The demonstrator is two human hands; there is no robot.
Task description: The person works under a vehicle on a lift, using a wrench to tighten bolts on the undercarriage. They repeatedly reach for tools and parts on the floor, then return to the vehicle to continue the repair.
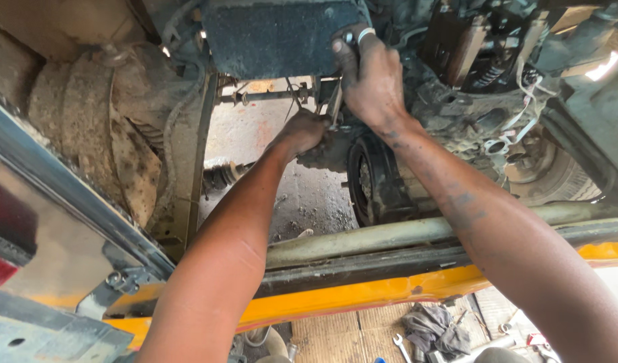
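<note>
Polished chrome bumper panel (47, 222) sits closest to the lens at far left, its orange-painted steel lip (363, 296) running across the bottom of the view. Behind it, a mud-caked wheel arch liner (87, 128) and the ribbed rubber boot of a drive shaft (221, 176) over stained concrete floor (302, 195). Both bare forearms reach forward into the engine bay. Left hand (302, 131) is curled shut around a slim bright metal tool or bracket (334, 104), gripping its lower end just below a dark, gritty rectangular housing (275, 33). Right hand (371, 77), greasy, a pale ring on one finger, is closed at the upper end of the same piece, fingertips pinching something small against the housing's lower right corner; exactly what is pinched cannot be made out. The piece stands nearly upright between the two hands, shiny against the oily surroundings, touching the housing's edge. Judged from this, the fastening there is mid-work: neither free nor visibly seated, with nothing yet lifted out. Right of the hands, a black grooved pulley (366, 185), then a grimy engine block (470, 101) with loose white wiring, and a tyre (558, 181) at far right. Below, on the floor beyond the lip, a small silver open-ended spanner (401, 346) lies beside a crumpled grey rag (433, 329).
</note>
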